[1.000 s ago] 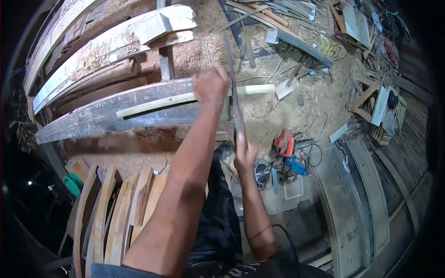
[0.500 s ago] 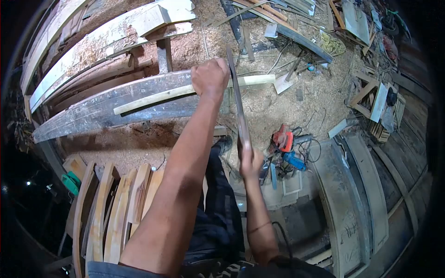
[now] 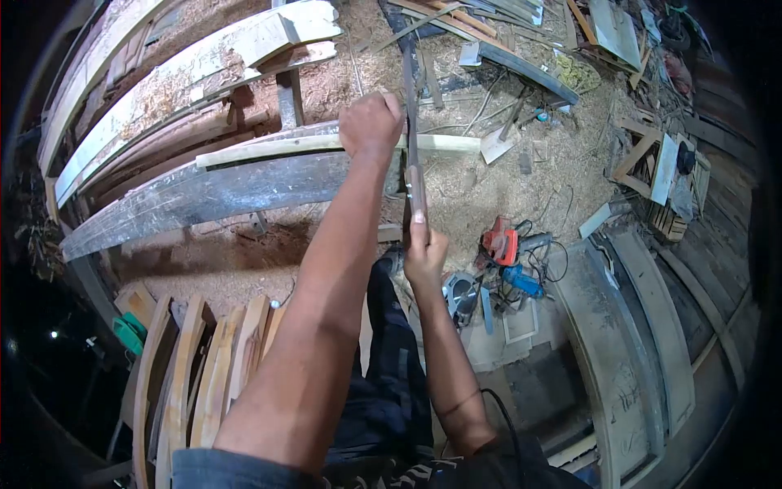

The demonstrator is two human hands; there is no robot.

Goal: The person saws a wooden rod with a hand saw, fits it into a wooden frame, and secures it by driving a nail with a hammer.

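Observation:
My left hand (image 3: 371, 124) is closed around a long pale wood strip (image 3: 269, 149), pressing it against the bench plank (image 3: 269, 187). The strip lies along the far edge of this worn grey plank, and its right end sticks out past it. Just right of that hand, a handsaw (image 3: 410, 98) crosses the strip, its blade pointing away from me. My right hand (image 3: 425, 254) grips the saw's handle, nearer my body. Whether the teeth have cut into the strip cannot be seen.
A red power tool (image 3: 499, 242) and a blue one (image 3: 522, 281) lie with cables on the right. Several curved timbers (image 3: 213, 359) stand at lower left. A flat-bladed tool (image 3: 495, 147) rests on the sawdust-covered ground. Beyond the bench is a broad pale board (image 3: 187, 75).
My right hand and the saw have moved forward, away from my body. The strip, with my left hand still on it, has shifted toward the plank's far edge.

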